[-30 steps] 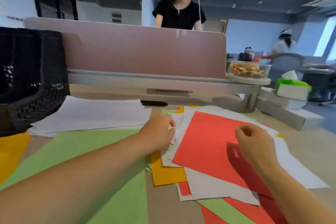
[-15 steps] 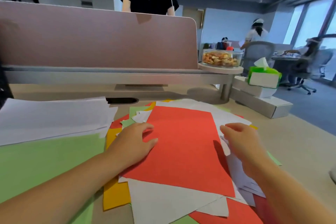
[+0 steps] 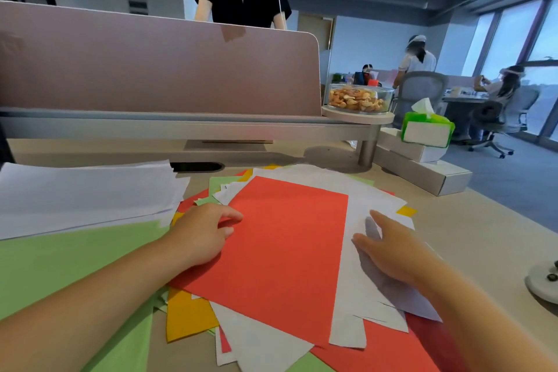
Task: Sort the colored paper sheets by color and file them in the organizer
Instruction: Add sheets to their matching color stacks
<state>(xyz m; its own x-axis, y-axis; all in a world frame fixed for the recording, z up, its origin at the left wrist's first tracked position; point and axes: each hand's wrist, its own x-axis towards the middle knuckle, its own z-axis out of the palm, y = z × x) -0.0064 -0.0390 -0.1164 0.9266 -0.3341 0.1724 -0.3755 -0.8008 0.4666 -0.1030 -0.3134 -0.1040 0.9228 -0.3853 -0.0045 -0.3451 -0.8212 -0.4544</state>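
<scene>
The red sheet (image 3: 287, 244) tops the paper pile (image 3: 187, 314) at frame centre. The left hand (image 3: 202, 238) curls at its left edge; whether the grip pinches, I cannot tell. The right hand (image 3: 392, 254) lies flat, grip wide, on white sheets (image 3: 371, 196).

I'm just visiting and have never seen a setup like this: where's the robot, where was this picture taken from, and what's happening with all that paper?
There is no robot here. The picture comes from a wide-angle camera worn on a person's head, looking forward and down, so the two arms entering from below are that person's own. They are sorting coloured paper on a desk. The left hand rests on the left edge of a big red sheet topping a loose pile; the right hand, fingers straight, lies on white sheets beside it. Neither hand lifts anything. To the left lie a green sheet and a white stack; an orange sheet pokes out below.
</scene>
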